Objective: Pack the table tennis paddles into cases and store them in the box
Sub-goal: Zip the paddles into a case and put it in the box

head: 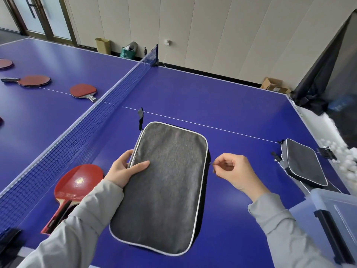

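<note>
A grey fabric paddle case point(164, 190) with white piping lies flat on the blue table in front of me. My left hand point(124, 169) grips its left edge, thumb on top. My right hand point(231, 171) pinches the small zipper pull point(211, 163) at the case's right edge. A red paddle point(77, 187) lies just left of the case, partly under my left sleeve. More red paddles point(83, 90) point(34, 80) lie beyond the net. Another grey case point(303, 164) rests at the right, stacked on others. The clear plastic box point(332, 215) stands at lower right.
The net point(92, 120) crosses the table diagonally on my left. A black ball-catch net point(328, 70) and white balls point(347, 165) sit past the right edge. Cardboard boxes and bags stand on the floor along the far wall.
</note>
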{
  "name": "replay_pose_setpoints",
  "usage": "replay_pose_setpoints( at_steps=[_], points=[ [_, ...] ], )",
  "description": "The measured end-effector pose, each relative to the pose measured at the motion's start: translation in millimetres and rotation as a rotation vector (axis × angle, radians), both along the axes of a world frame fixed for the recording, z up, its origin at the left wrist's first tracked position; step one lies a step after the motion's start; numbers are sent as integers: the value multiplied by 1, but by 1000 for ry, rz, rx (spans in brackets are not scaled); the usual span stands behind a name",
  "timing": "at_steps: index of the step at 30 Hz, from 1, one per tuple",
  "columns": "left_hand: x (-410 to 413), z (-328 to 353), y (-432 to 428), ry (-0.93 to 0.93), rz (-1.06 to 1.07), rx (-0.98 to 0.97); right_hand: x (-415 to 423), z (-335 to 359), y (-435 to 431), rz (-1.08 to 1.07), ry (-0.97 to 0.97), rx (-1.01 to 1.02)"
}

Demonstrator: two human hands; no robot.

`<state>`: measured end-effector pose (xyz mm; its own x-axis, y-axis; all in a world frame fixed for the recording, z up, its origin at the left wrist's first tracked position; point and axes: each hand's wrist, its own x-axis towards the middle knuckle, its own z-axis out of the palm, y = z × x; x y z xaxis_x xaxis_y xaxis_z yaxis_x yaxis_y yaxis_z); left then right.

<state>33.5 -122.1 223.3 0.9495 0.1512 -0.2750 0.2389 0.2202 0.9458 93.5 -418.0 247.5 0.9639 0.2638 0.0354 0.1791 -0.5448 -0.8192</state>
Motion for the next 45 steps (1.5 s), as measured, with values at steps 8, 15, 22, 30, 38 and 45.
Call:
replay_pose_setpoints(
  at_steps=[8,15,22,30,38,45],
  points=[
    [13,-3,-21,64,354,-19,-27,-23,3,-77,-84,13],
    [21,-2,-34,22,563,45,-55,-47,-3,-189,-166,27],
    [26,-9,-60,74,732,21,-87,-62,13,-272,-228,118],
    [25,-7,-90,178,864,-54,-120,-72,47,-303,-87,251],
    [22,-11,-93,166,904,-73,-133,-76,73,-262,-71,251],
    [19,-16,-86,167,893,-87,-134,-84,88,-220,-91,286]
  ],
)
